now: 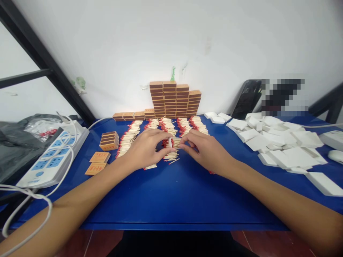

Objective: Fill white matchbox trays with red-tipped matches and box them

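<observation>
And here we are over the blue table (166, 203), where the left hand (146, 144) has a small white tray (170, 142) pinched between thumb and forefinger, right in the middle, just above the matches (167, 125)! Across from it, the right hand (206, 146) curls in close, fingertips drawn together beside the tray's near side, though whether they grip any sticks I cannot tell from here. That tray looks like thin card, so expect almost no weight, walls that bow under a hard squeeze, and a light hold on opposite edges as the safe choice! The matches, lined up in rows with red heads showing, should be slim, dry and quick to roll or snap; best taken as a level bunch by the bare wood, heads left unrubbed. Behind them rises the wall of matchboxes (170, 101), brown sides facing out, a smaller stack (109, 141) sits off to the left, and over on the right, what a heap of white trays (281, 139), tumbled every which way
</observation>
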### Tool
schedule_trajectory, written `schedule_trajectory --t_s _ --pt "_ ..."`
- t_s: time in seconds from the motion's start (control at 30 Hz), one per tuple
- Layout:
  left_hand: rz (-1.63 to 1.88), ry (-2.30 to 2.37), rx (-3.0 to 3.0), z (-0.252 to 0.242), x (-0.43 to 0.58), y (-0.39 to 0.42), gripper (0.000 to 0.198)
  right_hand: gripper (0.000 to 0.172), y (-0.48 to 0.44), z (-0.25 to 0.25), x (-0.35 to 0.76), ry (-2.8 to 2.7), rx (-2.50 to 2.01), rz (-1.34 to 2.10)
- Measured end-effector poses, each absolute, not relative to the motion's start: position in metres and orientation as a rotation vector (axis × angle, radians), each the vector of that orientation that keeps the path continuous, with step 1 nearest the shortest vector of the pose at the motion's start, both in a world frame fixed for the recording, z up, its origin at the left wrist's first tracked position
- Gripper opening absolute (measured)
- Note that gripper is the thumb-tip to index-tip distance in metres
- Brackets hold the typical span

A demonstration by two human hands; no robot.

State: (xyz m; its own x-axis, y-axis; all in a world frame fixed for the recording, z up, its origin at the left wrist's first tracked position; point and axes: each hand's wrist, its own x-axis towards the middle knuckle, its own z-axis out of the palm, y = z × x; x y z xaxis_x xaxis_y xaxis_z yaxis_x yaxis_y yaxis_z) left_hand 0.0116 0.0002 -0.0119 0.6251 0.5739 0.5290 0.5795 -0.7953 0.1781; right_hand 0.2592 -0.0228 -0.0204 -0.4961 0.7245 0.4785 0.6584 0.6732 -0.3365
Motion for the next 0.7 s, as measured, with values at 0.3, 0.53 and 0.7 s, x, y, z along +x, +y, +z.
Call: schedule_trajectory --t_s 0.3,0.53,0.7 --pt "-0.840 -1.077 -2.752 -0.009 0.010 0.003 0.039 0.011 -0.028 -0.017 0.257 -2.274 -0.998 0.209" --pt "-0.778 -1.134 -2.727 -0.010 0.007 0.006 0.037 0.008 -0.031 -0.024 0.254 -2.500 -1.037 0.483" --pt "-0.765 -1.123 -2.718 -0.011 0.007 0.005 0.038 0.011 -0.034 -0.025 0.249 -2.509 -1.030 0.533"
